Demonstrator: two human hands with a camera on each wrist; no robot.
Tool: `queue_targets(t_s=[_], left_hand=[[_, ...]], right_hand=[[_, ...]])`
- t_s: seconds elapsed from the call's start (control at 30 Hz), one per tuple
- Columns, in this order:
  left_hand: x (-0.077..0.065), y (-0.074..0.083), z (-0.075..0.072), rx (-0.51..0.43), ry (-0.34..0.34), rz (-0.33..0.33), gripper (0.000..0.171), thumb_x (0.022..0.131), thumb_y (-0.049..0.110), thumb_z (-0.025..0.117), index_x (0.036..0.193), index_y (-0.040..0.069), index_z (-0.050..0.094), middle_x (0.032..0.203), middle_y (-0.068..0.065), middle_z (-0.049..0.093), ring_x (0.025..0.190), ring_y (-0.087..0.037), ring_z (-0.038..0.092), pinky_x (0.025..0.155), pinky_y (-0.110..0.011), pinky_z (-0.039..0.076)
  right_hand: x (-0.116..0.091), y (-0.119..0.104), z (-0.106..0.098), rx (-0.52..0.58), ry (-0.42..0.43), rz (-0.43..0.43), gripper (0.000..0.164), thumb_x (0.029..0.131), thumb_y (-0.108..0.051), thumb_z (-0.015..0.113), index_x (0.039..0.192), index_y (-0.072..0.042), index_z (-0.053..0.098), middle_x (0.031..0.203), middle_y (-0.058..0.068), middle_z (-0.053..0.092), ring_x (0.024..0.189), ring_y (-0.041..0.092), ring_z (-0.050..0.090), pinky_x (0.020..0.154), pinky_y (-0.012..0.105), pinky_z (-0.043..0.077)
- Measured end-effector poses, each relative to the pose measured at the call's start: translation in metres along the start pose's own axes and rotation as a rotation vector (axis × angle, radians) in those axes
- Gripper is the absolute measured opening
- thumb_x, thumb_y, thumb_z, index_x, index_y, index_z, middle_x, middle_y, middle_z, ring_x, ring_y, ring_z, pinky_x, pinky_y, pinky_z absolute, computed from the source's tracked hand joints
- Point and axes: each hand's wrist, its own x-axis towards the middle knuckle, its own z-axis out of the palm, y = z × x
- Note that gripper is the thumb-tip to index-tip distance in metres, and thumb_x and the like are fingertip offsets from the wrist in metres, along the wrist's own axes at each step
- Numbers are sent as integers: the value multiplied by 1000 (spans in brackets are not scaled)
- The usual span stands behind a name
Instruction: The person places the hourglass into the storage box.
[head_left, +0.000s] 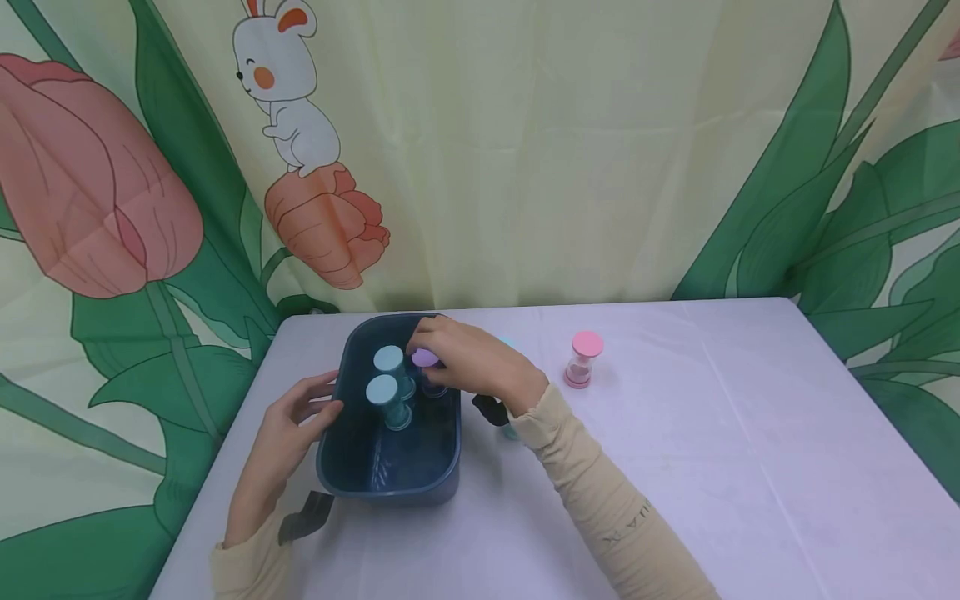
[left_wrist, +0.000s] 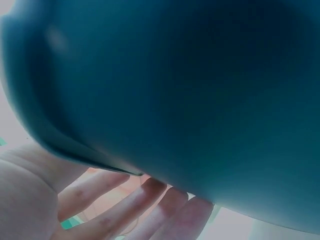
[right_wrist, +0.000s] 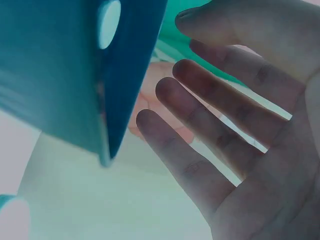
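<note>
A dark blue bin [head_left: 390, 492] stands at the left of the table. Inside it are two light blue hourglasses [head_left: 382, 390] and a purple-capped hourglass [head_left: 425, 357]. My right hand [head_left: 476, 354] reaches over the bin's right rim, its fingers and thumb around the purple cap. In the right wrist view the fingers [right_wrist: 200, 115] are spread and nearly straight, with nothing showing between them. My left hand [head_left: 288, 429] is at the bin's left side, fingertips at the rim. The left wrist view shows these fingers [left_wrist: 165, 212] extended against the bin's outer wall [left_wrist: 150, 100].
A pink hourglass [head_left: 583, 360] stands on the white-covered table [head_left: 697, 467], right of the bin. Light teal pieces [head_left: 510, 432] peek out from behind my right wrist, mostly hidden. A printed curtain [head_left: 525, 167] hangs behind the table's far edge.
</note>
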Motion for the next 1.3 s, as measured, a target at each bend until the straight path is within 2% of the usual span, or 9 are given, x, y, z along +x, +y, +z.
queue_targets(t_s=[0.37,0.63,1.0,1.3], left_hand=[[0,-1,0,-3,0,10,57,98,36,63,147,14,46,144,-16,51,127,-36,52,96,-56,50],[0,-3,0,-11,3,13,56,98,36,63,146,14,47,144,-16,51,127,-36,53,96,-54,51],[0,-3,1,-15,9,6,58,97,39,63,146,14,47,144,-16,51,128,-36,52,98,-58,48],[-1,-2,1,-12,5,11,55,98,35,63,146,14,47,143,-16,51,127,-36,53,97,-56,49]], right_hand=[[-28,14,5,-20,61,47,33,90,-9,72,122,-4,68,120,9,64,115,22,58,102,32,49],[-47,24,9,2,82,125,31,90,-12,72,121,-8,69,122,6,64,119,20,57,102,33,49],[-64,39,16,26,102,161,28,91,-11,71,118,-7,68,122,6,63,119,22,57,101,35,50],[-78,45,20,48,140,173,27,90,-13,73,116,-7,69,116,5,64,113,21,59,99,36,51]])
